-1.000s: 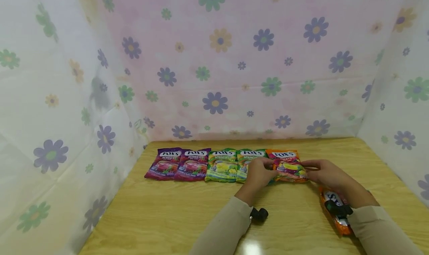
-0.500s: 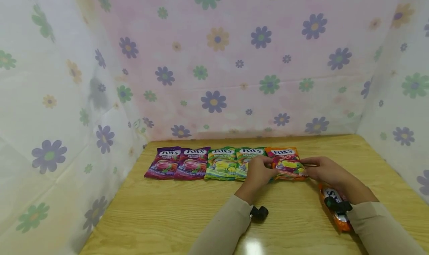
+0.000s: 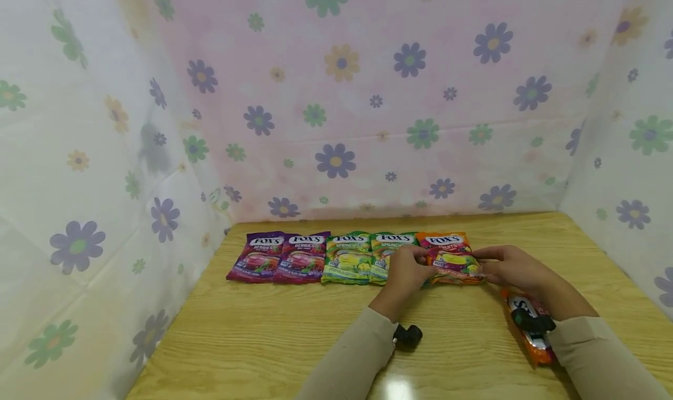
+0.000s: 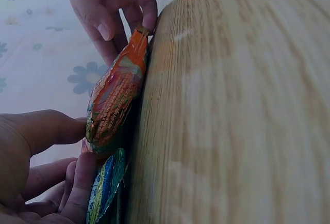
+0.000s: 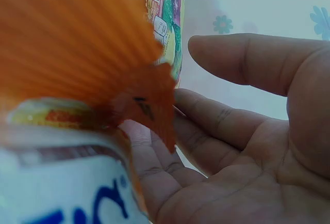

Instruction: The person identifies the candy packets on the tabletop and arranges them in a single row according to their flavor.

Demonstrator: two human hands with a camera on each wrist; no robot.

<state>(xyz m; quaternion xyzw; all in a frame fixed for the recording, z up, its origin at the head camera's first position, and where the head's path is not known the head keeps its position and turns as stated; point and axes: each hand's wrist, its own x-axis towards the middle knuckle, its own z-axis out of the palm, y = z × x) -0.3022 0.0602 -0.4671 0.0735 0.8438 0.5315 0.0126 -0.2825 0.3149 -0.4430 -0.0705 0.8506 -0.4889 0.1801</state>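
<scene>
An orange Fox's Fruits candy bag lies at the right end of a row of bags, between both hands. My left hand pinches its left edge between thumb and fingers; the left wrist view shows the thumb against the bag. At the bag's right edge is my right hand, fingers fairly straight and touching or nearly touching it. In the right wrist view the right thumb stands apart from the bag. A second orange candy bag lies under the right wrist, partly hidden.
To the left, two purple Berries bags and two green Spring Tea bags continue the row. Part of the nearer green bag is behind my left hand. Flowered cloth surrounds the wooden table at the back and sides.
Both hands stay at the orange bag's edges, and the row keeps its place. The picture shifts slightly as the head camera moves.
</scene>
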